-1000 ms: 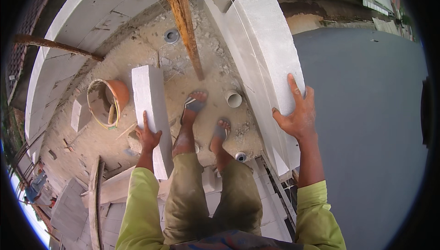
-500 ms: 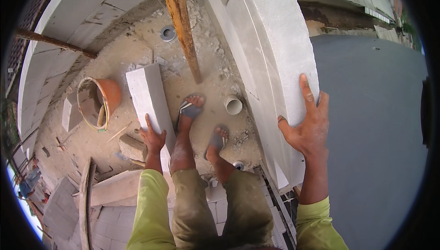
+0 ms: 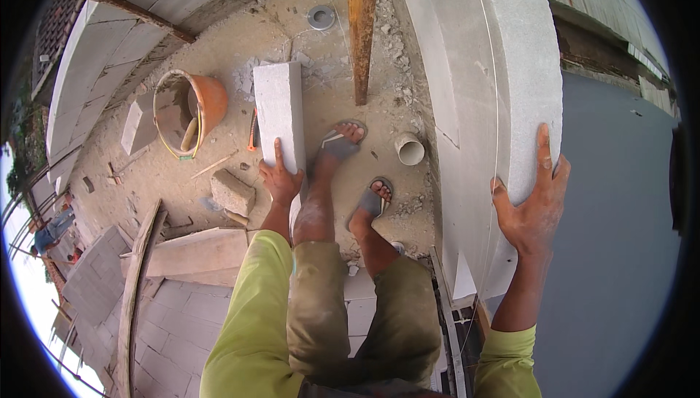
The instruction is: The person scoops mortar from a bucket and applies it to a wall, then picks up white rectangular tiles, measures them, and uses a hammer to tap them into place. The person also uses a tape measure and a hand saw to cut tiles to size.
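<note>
My left hand (image 3: 281,178) grips the long white lightweight concrete block (image 3: 277,106), index finger stretched along its upper face and thumb at its right edge. The block stands beside my left leg, its lower part hidden behind my hand and arm. Farther right, my right hand (image 3: 536,205) lies on the top of the white block wall (image 3: 523,77), fingers spread and thumb toward its inner side. A thin white string line (image 3: 490,48) runs along that wall next to my thumb.
An orange bucket (image 3: 211,103) with a wooden handle inside stands at the left. A wooden post (image 3: 361,33) rises ahead of my sandalled feet. A pipe stub (image 3: 410,150), a broken block (image 3: 232,192) and an orange-handled tool (image 3: 253,130) are on the sandy floor.
The view has shifted, so most things appear farther right and higher. The held block looks more upright and slightly shifted right, exposing an orange-handled tool. My right hand stays on the wall.
</note>
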`<state>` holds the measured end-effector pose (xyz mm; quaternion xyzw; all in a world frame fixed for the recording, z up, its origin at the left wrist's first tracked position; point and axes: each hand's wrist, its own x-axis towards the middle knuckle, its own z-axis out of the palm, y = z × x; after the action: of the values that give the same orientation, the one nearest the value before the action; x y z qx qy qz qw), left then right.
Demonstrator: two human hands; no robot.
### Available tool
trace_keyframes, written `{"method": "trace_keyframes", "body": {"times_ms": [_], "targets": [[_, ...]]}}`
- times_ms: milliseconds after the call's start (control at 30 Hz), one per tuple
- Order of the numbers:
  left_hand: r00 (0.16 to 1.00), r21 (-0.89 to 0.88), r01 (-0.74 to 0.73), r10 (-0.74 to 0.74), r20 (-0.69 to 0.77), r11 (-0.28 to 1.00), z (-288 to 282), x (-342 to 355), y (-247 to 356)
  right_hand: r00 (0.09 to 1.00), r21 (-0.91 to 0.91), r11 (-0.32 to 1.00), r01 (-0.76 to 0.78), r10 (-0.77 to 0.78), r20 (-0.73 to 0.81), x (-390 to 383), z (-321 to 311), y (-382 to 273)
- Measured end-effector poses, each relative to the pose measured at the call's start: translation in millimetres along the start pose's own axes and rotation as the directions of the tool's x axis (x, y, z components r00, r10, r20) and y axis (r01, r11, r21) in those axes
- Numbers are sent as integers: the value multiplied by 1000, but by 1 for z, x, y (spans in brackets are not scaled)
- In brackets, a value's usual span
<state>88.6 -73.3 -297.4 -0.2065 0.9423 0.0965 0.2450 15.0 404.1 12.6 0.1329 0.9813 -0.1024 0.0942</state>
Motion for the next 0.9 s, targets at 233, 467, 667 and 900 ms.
{"method": "trace_keyframes", "body": {"times_ms": [233,467,667,900], "targets": [[986,-58,-162,161,-37,985,-2,-13,-18,985,8,990,142,-140,-105,-4,15,22],[957,38,-283,280,80,958,-6,7,-30,1000,12,1000,18,-18,-19,-14,11,12],[920,-163,-352,373,119,922,2,54,-51,998,-93,994,-58,56,-25,-47,19,19],[997,81,-62,58,48,995,79,274,-109,986,-35,998,-57,50,-156,-30,26,13]]}}
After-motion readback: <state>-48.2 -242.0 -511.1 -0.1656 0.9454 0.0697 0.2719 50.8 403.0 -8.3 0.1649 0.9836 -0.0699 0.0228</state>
